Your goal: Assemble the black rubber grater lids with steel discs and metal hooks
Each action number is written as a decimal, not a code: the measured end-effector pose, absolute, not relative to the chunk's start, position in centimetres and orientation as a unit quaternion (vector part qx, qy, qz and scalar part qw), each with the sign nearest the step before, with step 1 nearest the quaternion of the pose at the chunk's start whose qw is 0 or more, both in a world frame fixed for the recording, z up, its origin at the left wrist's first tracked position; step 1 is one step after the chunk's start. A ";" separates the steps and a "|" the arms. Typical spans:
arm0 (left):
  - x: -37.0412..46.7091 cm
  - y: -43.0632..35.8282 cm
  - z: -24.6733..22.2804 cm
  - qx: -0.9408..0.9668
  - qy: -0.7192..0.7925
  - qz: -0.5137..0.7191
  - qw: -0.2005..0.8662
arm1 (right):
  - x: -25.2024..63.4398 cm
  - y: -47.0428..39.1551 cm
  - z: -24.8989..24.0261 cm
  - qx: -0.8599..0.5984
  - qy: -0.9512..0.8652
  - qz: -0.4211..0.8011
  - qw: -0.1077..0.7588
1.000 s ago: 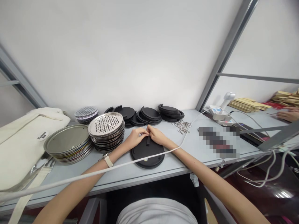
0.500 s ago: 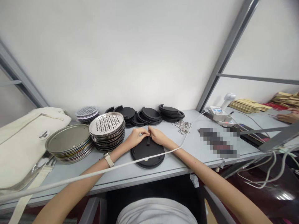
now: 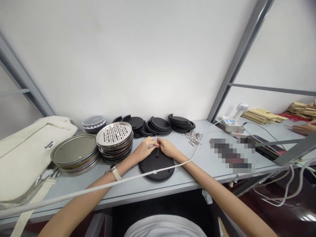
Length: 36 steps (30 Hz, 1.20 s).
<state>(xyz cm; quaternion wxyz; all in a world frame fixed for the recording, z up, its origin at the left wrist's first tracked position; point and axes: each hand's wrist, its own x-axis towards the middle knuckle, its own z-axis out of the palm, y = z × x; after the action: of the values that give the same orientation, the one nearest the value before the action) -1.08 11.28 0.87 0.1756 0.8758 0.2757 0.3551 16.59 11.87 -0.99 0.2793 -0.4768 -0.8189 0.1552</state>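
Observation:
A round black plate point(image 3: 158, 169) lies flat near the table's front edge, a short black strap point(image 3: 157, 152) standing out near its far rim. My left hand point(image 3: 146, 147) is closed in a pinch at that rim, just by the strap's far end. Touching or nearly touching it, my right hand point(image 3: 166, 147) has its fingers pressed together at the same spot. A tiny pale glint shows between the fingertips; what they grip is too small and hidden to name. Right of my hands lies a loose heap of small metal hooks point(image 3: 194, 137).
Black round holders point(image 3: 159, 123) are piled along the wall. Stacked grater discs point(image 3: 117, 134) and metal-rimmed plates point(image 3: 75, 149) stand left, beside a cream bag point(image 3: 32, 148). A white cable point(image 3: 98, 187) crosses in front of my arms. A co-worker's hand point(image 3: 304, 127) shows far right.
The view has shifted slightly, so everything sits a little lower. Both hands stay pinched at the plate's far rim, with the fingers only slightly moved.

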 end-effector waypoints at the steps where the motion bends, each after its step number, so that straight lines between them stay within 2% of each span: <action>1: -1.1 11.2 0.9 0.876 0.278 0.355 0.174 | 16.6 11.9 -1.0 -0.476 -0.819 0.155 0.280; 36: -1.1 10.6 1.5 0.891 0.282 0.329 0.135 | 16.7 11.9 -0.9 -0.480 -0.825 0.139 0.265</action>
<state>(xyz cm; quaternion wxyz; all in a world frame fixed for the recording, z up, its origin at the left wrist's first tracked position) -1.09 10.65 1.52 0.1348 0.8911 0.2824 0.3286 16.66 11.94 -0.94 0.2654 -0.4798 -0.8246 0.1392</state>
